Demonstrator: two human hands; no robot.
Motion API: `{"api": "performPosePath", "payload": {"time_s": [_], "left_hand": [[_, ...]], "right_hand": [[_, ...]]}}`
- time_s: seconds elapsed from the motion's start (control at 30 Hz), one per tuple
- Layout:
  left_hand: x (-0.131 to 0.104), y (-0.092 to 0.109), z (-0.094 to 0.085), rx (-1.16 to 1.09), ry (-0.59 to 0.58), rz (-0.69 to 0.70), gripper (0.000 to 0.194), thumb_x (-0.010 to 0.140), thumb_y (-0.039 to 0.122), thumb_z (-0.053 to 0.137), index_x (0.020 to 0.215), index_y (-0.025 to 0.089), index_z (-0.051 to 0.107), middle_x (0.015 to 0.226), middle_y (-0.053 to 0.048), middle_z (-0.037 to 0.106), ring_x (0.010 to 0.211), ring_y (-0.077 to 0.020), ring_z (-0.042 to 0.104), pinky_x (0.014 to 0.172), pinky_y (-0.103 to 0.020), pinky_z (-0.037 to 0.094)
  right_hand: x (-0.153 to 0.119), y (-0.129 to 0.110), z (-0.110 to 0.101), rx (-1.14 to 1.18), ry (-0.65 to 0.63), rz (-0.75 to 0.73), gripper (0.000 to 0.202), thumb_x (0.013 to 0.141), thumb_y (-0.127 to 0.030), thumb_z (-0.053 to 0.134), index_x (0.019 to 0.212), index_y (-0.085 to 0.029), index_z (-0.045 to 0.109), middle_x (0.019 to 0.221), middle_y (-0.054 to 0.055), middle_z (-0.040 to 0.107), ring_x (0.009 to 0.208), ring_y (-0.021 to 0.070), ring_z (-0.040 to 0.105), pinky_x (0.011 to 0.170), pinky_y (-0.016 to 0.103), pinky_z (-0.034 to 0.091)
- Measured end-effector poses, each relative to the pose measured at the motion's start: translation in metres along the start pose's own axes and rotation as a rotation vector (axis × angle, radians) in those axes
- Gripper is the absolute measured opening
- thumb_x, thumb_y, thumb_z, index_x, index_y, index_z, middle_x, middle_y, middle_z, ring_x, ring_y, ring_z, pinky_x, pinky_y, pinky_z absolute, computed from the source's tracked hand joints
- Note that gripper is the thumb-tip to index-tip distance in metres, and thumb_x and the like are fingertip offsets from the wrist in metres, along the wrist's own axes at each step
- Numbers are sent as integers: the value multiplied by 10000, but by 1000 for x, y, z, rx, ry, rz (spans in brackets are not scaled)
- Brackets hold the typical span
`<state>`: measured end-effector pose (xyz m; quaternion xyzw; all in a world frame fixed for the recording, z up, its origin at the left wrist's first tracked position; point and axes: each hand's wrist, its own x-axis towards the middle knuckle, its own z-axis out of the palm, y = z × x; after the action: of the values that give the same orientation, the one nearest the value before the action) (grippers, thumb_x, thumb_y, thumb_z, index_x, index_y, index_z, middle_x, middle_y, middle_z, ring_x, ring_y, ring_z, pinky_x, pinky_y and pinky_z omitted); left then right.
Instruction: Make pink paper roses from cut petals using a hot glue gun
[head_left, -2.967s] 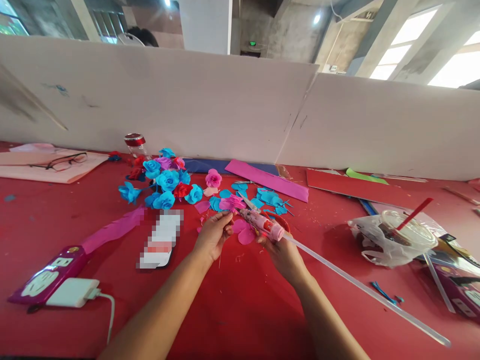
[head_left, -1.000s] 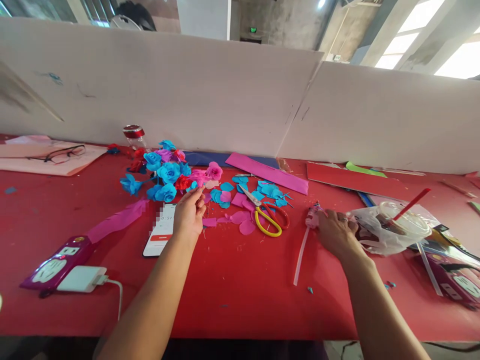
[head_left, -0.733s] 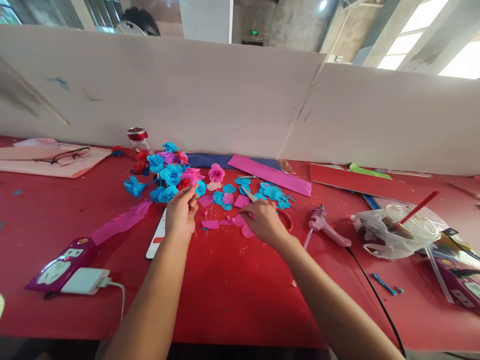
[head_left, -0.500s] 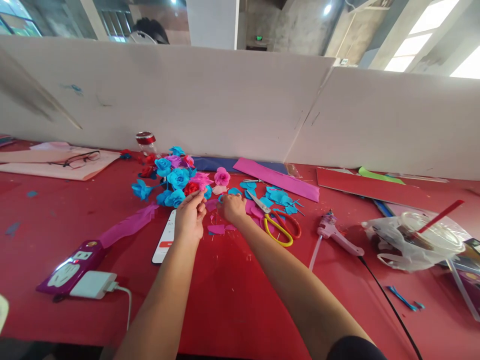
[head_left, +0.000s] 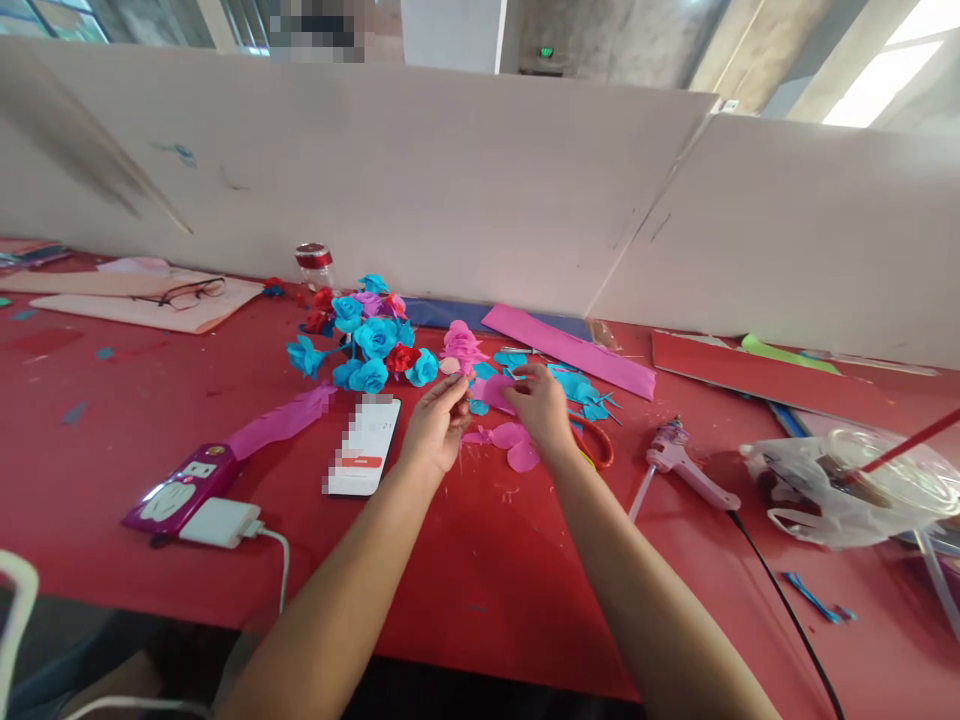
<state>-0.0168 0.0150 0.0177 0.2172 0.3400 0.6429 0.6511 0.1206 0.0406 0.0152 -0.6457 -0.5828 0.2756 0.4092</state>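
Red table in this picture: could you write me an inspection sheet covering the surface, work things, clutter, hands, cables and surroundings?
Surface: red table, dotted with small paper scraps.
Work things: bunch of blue, red and purple flowers; loose blue petals; glue gun lying down; scissors, mostly hidden.
Clutter: phone; eyeglasses on peach paper; red-lidded jar; plastic bag.
Hands: left hand pinches just under a pink flower; right hand seems to pinch a pink petal.
Cables: white cable from a white charger; black cord from the glue gun.
Surroundings: pale partition behind; lit green sign beyond.
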Motion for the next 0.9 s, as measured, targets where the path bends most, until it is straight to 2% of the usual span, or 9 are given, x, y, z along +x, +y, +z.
{"api": "performPosePath", "payload": {"time_s": [0.03,0.13,0.23,0.3,0.43,0.6,0.77,0.9], "left_hand": [[-1,-3,1,-18,-14,-38,237,579,210,801,781,132,704,632,14,566,487,-20,431,379,-122,261],[-5,-11,3,-70,-46,-137,227,601,187,795,804,133,707,635,14,571,499,-18,455,389,-110,306],[-8,-16,5,-85,-69,-180,229,620,172,792,832,140,715,644,11,585,504,-15,477,394,-102,333],[-10,-17,6,-87,-37,-175,215,610,159,800,807,145,716,676,-1,614,527,-24,509,405,-104,363],[-11,-20,7,-84,5,-189,199,603,141,803,782,140,716,680,-12,630,564,-43,547,463,-118,441],[-15,-26,10,-131,-13,-250,164,645,123,775,799,128,718,687,-15,626,561,-37,536,483,-125,463],[-20,-30,13,-96,-43,-244,190,645,130,780,827,127,725,705,-18,643,593,-37,549,479,-109,446],[-23,-33,16,0,-53,-157,195,610,162,808,787,154,727,747,-13,672,629,-49,569,502,-129,447]], "right_hand": [[-8,6,-10,134,43,10,372,664,-242,639,1026,-177,588,719,-2,669,632,152,601,566,246,422],[-29,22,-29,496,43,105,384,612,-295,716,961,-163,625,666,-17,643,570,130,561,532,237,397],[-40,28,-31,731,-7,200,332,576,-351,776,824,-148,687,652,-5,653,540,112,535,521,236,390],[-42,27,-29,824,-7,269,326,569,-387,790,780,-149,717,607,-11,639,489,95,492,492,235,374],[-41,21,-27,899,81,301,328,580,-414,791,755,-141,743,567,-11,622,454,80,449,458,231,355],[-41,21,-27,889,205,260,307,594,-366,793,800,-148,727,694,9,689,550,100,547,527,225,439],[-43,16,-26,906,190,240,354,628,-378,764,888,-145,706,683,20,695,598,151,612,612,295,511],[-49,5,-25,994,142,230,237,641,-367,750,735,-159,688,634,3,667,570,134,587,616,285,500]]}}
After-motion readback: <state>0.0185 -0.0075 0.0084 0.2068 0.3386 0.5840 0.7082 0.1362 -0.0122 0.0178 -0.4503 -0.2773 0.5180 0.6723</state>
